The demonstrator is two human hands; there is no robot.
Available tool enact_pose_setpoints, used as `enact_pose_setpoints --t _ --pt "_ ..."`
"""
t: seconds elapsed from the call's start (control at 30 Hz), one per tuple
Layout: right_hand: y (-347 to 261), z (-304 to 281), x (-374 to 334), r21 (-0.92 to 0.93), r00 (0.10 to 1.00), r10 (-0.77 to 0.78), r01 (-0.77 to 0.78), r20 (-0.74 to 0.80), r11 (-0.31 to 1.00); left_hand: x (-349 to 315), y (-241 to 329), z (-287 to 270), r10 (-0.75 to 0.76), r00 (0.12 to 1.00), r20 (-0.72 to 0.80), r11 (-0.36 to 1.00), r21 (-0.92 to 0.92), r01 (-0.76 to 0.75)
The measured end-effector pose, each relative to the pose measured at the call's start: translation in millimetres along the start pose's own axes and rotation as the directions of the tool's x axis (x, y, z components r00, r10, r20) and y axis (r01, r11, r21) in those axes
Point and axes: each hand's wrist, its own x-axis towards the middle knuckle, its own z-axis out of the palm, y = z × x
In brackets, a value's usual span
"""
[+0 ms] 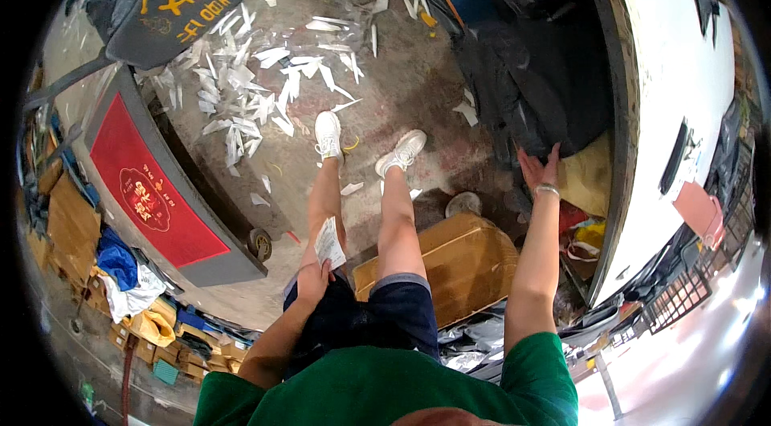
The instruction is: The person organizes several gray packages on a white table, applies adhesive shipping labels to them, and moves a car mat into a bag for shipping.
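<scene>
Above my left thigh, my left hand [314, 280] is closed on a small white printed paper slip [329, 244]. My right arm reaches out to the right, with a bracelet on the wrist. There my right hand [540, 169] has its fingers spread at the lower edge of a large black plastic bag [538, 81]. The fingertips meet the bag's edge; whether they grip it I cannot tell. Just beside that hand lies a yellowish sack [586, 175], with red and yellow items below it.
White paper scraps [257, 89] litter the floor ahead of my shoes. A brown cardboard box [450, 261] lies by my right leg. On the left stands a table with a red mat [157, 185]; a white panel [666, 65] rises at the right. A dark sign [193, 0] hangs at upper left.
</scene>
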Motion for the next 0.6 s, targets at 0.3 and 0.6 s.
enact_pose_setpoints --t 0.3,0.6 --pt "-24 -2 10 -0.199 0.952 -0.289 0.266 -0.097 0.943 -2 -11 5 -0.027 0.997 -0.071 0.998 -0.067 0.023" --pt "13 36 -29 -0.493 0.541 -0.834 0.698 -0.113 0.519 4 -9 0 -0.014 0.999 -0.045 0.999 -0.05 0.012"
